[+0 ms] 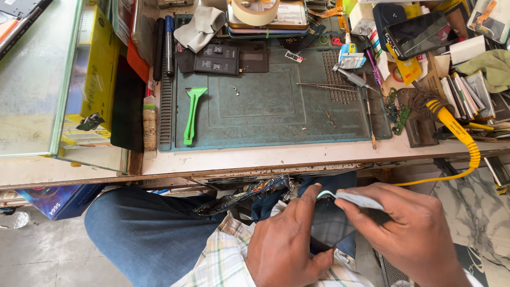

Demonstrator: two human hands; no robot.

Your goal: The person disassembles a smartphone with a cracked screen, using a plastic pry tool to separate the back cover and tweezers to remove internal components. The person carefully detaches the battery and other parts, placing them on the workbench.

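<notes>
Down in my lap, below the table's [297, 157] near edge, my left hand [284, 250] grips the dark phone panel [330, 223] by its edges; my right hand [409, 234] pinches a thin film [357, 199] off its top. It feels light, stiff, slick, likely fragile; edges are the safest hold.

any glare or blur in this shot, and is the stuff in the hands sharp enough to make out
Head view: even daylight, soft shadows; pale glare on the glass pane at left; wide-angle bending at the edges; the left hand and right hand are slightly soft, yet the dark flat phone-like slab and grey cloth stay readable.
</notes>
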